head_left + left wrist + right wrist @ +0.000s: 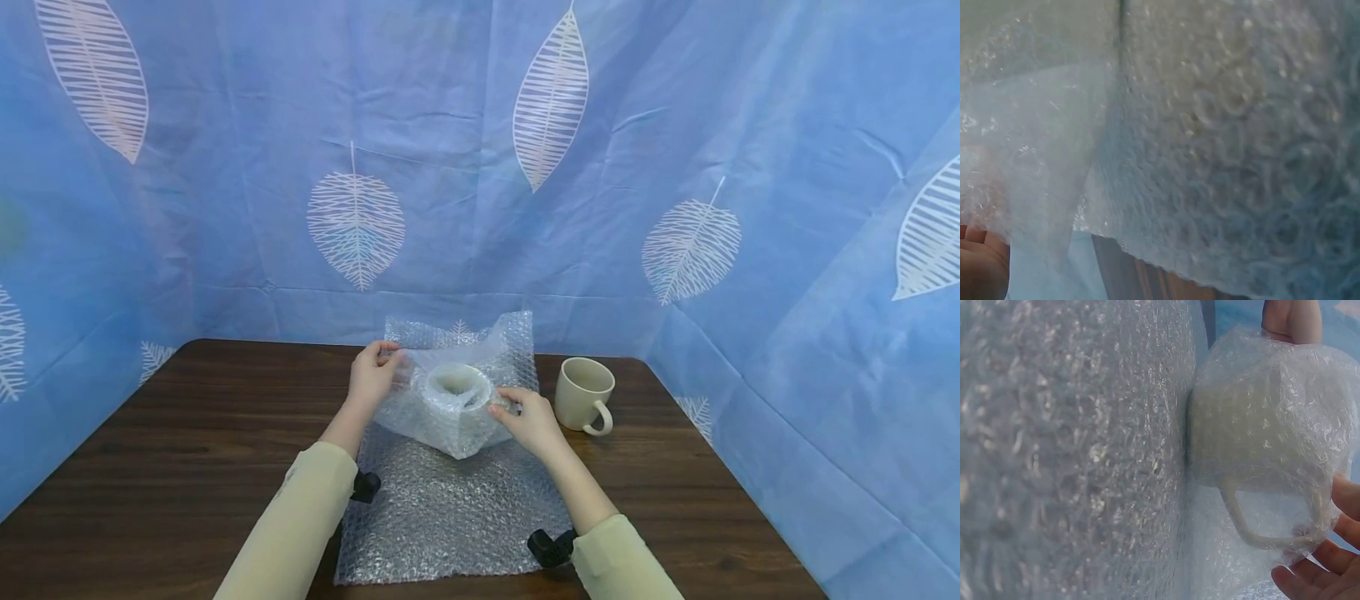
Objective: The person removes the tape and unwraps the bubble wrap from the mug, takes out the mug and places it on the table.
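Note:
A cream mug point(459, 380) stands near the middle of the table, loosely wrapped in bubble wrap point(455, 440), with part of the wrap tucked over its mouth. Its handle point(1241, 528) shows through the plastic in the right wrist view. At the mug's left, my left hand point(371, 377) pinches a raised part of the wrap. My right hand point(531, 417) holds the wrap on the right, beside the handle, thumb on the near side and fingers around the outside. In the left wrist view, plastic hides most of the left hand point(984, 265).
The wrapped mug rests on a large flat bubble wrap sheet point(450, 525) reaching toward the near table edge. A second, unwrapped cream mug point(577, 398) stands at right, handle toward me. Blue leaf-patterned cloth point(465, 225) hangs behind and beside the dark wooden table point(247, 417).

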### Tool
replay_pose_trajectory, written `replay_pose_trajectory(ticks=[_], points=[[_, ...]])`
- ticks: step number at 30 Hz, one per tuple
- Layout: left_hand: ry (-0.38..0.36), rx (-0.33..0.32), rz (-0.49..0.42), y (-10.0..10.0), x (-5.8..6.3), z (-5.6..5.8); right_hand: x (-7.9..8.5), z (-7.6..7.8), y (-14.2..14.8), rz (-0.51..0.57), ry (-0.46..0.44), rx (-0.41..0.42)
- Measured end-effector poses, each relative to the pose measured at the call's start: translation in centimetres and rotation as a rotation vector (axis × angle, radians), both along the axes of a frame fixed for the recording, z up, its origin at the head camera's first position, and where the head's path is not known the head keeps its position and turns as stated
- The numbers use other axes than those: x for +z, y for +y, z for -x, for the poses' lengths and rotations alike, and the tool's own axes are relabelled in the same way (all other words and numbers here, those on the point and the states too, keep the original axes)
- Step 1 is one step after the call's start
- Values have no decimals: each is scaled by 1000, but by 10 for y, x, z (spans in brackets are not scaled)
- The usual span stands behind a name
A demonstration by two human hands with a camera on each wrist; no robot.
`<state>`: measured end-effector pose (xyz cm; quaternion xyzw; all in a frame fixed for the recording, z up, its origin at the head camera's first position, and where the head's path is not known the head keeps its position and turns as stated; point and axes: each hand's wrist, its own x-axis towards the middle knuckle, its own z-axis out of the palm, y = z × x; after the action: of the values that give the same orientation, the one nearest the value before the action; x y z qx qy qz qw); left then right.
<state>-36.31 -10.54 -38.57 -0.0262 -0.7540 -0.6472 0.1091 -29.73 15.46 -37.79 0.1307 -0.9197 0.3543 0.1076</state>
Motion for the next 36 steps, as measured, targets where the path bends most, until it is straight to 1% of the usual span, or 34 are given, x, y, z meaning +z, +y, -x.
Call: replay_pose_trajectory(ticks=[1, 5, 7, 9, 13, 17, 22, 27, 30, 36], points=[[10, 10, -3, -1, -1, 0, 0, 0, 0, 3, 0, -2], [38, 72, 65, -3, -4, -1, 1, 0, -1, 6, 3, 3], [39, 93, 115, -6, -6, 0, 1, 0, -1, 8, 1, 5], [17, 96, 155, -9, -8, 0, 0, 0, -1, 8, -1, 7], [-31, 57, 251, -16, -15, 3, 0, 0, 0, 9, -2, 7], [-87, 2, 338, -22, -21, 5, 1, 0, 0, 12, -2, 12], [-135, -54, 426, -24, -25, 3, 2, -1, 1, 4, -1, 18], [-183, -88, 528, -26, -28, 1, 2, -2, 0, 0, 1, 14], [-218, -102, 566, -28, -30, 0, 3, -3, 0, 0, -1, 12], [-269, -135, 596, -32, -34, 0, 3, -4, 0, 3, -3, 15]])
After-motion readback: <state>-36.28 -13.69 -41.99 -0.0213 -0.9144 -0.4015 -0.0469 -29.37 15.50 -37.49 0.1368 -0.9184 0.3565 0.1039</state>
